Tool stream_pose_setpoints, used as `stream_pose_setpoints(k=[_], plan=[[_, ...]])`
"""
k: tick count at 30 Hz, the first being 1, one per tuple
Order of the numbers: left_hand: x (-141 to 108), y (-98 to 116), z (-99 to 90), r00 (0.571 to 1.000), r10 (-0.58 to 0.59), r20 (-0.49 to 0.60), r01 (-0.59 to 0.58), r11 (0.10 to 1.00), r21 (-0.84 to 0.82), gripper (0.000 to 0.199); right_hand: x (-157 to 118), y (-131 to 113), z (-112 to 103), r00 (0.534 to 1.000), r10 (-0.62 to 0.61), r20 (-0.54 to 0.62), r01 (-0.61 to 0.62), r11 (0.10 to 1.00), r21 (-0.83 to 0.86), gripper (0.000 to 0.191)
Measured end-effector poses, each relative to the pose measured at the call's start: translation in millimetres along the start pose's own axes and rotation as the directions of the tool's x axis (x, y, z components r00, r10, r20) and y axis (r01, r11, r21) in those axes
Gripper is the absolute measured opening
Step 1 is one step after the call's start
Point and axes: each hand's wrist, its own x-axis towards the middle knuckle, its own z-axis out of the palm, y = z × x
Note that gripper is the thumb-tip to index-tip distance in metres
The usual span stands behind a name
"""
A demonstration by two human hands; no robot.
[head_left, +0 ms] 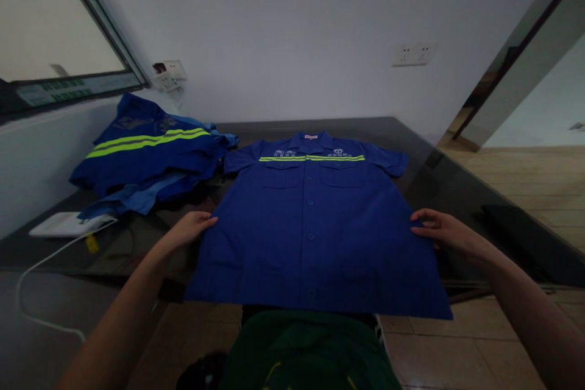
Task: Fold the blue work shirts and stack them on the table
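Note:
A blue short-sleeved work shirt (278,225) lies spread front side up on the dark table, its collar toward the wall and its hem hanging past the near edge. Yellow-green stripes cross its chest above two pockets, and buttons run down the middle. My left hand (192,226) pinches the shirt's left side edge. On the opposite side edge, my right hand (434,228) grips the cloth between thumb and fingers. The fabric between my hands looks mostly flat.
Heaped blue clothes (150,146) with yellow-green stripes sit at the table's back left. A white device (68,225) with a white cable lies in front of them. A dark flat object (525,237) rests on the right of the dark table (384,128). Wall sockets (414,55) are behind.

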Motion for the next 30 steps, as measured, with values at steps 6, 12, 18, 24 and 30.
stream_pose_setpoints(k=[6, 12, 18, 24, 30], plan=[[-52, -9, 1.0, 0.995, -0.083, 0.062, 0.093, 0.978, -0.185, 0.076, -61, 10, 4, 0.999, 0.036, 0.030, -0.036, 0.999, -0.003, 0.062], [-104, -42, 18.9, 0.994, -0.106, 0.012, 0.105, 0.950, -0.294, 0.068, -108, 53, 13, 0.995, 0.045, -0.086, -0.042, 0.998, 0.041, 0.043], [-116, -51, 39.8, 0.988, -0.083, -0.128, 0.030, 0.926, -0.377, 0.079, -119, 82, 47, 0.991, 0.014, -0.130, 0.008, 0.986, 0.168, 0.044], [-124, -47, 42.4, 0.995, -0.098, 0.006, 0.083, 0.810, -0.580, 0.094, -119, 81, 66, 0.988, 0.048, -0.145, -0.017, 0.977, 0.210, 0.046], [-134, -49, 44.3, 0.991, -0.130, -0.033, 0.079, 0.766, -0.638, 0.094, -116, 70, 41, 0.971, 0.021, -0.236, 0.013, 0.990, 0.142, 0.044]])
